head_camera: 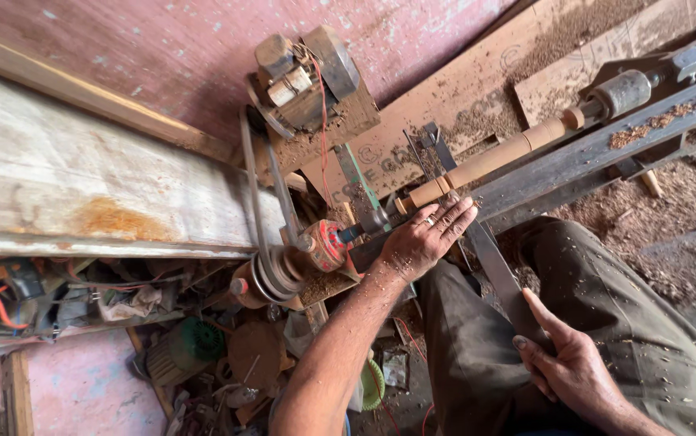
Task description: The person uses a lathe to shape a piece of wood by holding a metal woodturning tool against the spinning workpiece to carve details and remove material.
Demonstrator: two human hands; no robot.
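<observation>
You're mid-cut on the lathe, left hand (422,241) flat, pressing the long chisel (489,254) by the wooden spindle (489,161), right hand (568,367) gripping its handle end, so probably keep it steady.

Chisel handle (526,311) hidden under right hand (570,367); lathe bed (606,145) cut off at right edge; floor clutter (227,371) too blurred to identify.

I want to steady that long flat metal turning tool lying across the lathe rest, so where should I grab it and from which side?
Grip the long flat tool at its near, lower end, where the right hand already closes on it over the lap. Come from below, the body side. The far tip lies by the wooden spindle, and the left hand presses on the blade there.
</observation>
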